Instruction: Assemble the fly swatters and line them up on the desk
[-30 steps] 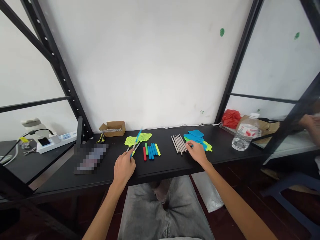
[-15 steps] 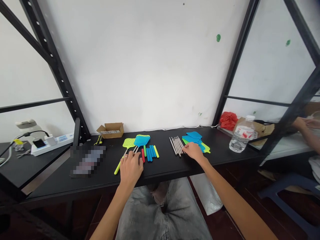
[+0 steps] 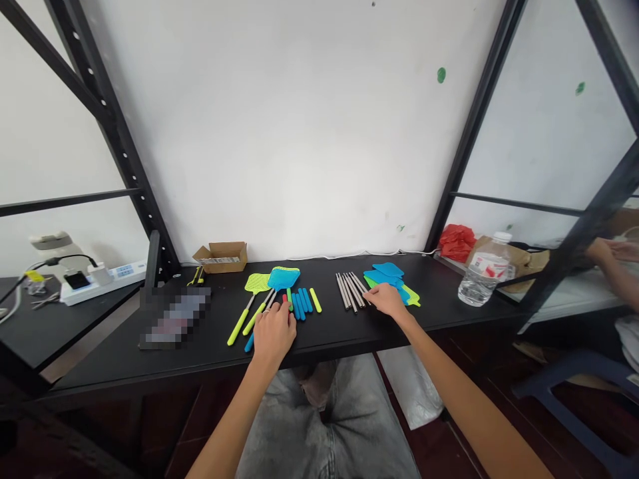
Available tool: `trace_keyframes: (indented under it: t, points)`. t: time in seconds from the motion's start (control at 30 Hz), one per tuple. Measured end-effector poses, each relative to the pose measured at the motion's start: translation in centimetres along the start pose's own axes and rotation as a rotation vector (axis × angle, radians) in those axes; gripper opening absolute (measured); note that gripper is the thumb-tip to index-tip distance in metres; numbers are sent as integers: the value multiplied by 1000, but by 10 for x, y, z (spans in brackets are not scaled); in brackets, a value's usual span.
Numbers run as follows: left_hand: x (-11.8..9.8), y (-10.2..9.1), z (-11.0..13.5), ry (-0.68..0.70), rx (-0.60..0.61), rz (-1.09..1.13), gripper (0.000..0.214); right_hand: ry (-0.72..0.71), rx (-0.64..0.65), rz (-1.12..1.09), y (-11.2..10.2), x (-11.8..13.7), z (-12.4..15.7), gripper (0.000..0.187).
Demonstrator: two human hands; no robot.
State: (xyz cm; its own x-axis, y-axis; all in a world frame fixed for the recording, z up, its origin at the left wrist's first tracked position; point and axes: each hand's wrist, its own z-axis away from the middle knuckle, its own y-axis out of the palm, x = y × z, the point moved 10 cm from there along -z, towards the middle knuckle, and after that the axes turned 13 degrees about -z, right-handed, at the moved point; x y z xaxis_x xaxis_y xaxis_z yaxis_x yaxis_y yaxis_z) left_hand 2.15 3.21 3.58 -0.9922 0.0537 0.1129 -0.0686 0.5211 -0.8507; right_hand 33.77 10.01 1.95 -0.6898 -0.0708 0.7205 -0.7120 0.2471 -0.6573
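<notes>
"Since you're closer, what lies right of the cardboard box [image 3: 219, 257]?"

"First a lime fly swatter [image 3: 257, 283], then a blue-headed swatter [image 3: 283, 278], just beside a row of blue handles [image 3: 301, 304]."

"And the left hand [image 3: 273, 336]?"

"Right of the box too, at that row's near end, fingers curled downward, with a blue rod [image 3: 248, 342] poking out from under it. Pinching it? I can't tell from here."

"Right hand [image 3: 387, 299]?"

"Farther along, lying flat, fingers spread, between the metal tubes [image 3: 352, 291] and a heap of blue and lime swatter heads [image 3: 392, 276], touching the heap."

"Beyond that?"

"A water bottle [image 3: 483, 276], then a co-worker's hand [image 3: 619, 251]."
</notes>
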Motion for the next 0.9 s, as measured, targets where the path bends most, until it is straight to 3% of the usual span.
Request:
trace_keyframes:
  t: [0.23, 0.63, 0.8, 0.9]
  points:
    - [-3, -13, -7, -44, -53, -38, 32, 63, -46, -163, -6, -15, 5, 30]
    - [-10, -7, -19, -82, 174, -79, 32, -10, -137, -475, -10, -23, 8, 28]
    - [1, -24, -16, -135, 152, -62, 34, 55, -167, -779, -10, -32, 7, 31]
    - [0, -34, -12, -125, 95, 94, 30, 87, -197, -1023, -11, -28, 11, 33]
